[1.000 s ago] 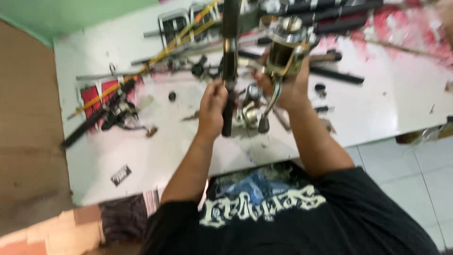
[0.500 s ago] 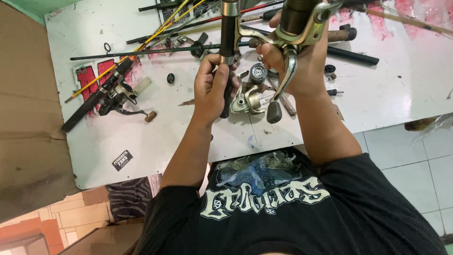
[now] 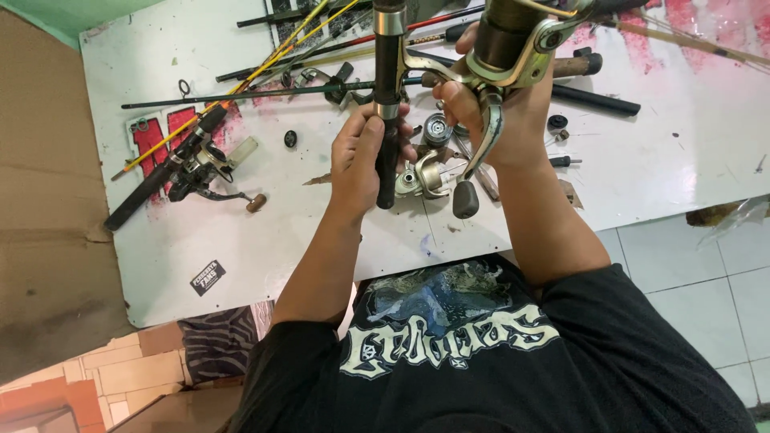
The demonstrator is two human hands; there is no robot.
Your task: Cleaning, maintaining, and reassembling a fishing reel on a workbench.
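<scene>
Rod (image 3: 388, 96) is gripped at its black handle by the left hand (image 3: 362, 156), held upright above the desk (image 3: 674, 160). Just beside it, the mounted reel (image 3: 513, 48) is clasped by the right hand (image 3: 501, 112).

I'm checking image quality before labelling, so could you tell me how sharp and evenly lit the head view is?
Head view: sharp, evenly lit; left hand on the rod handle and right hand on the reel are crisp; soft shadows on the white table; wide-angle bending at the edges.
</scene>
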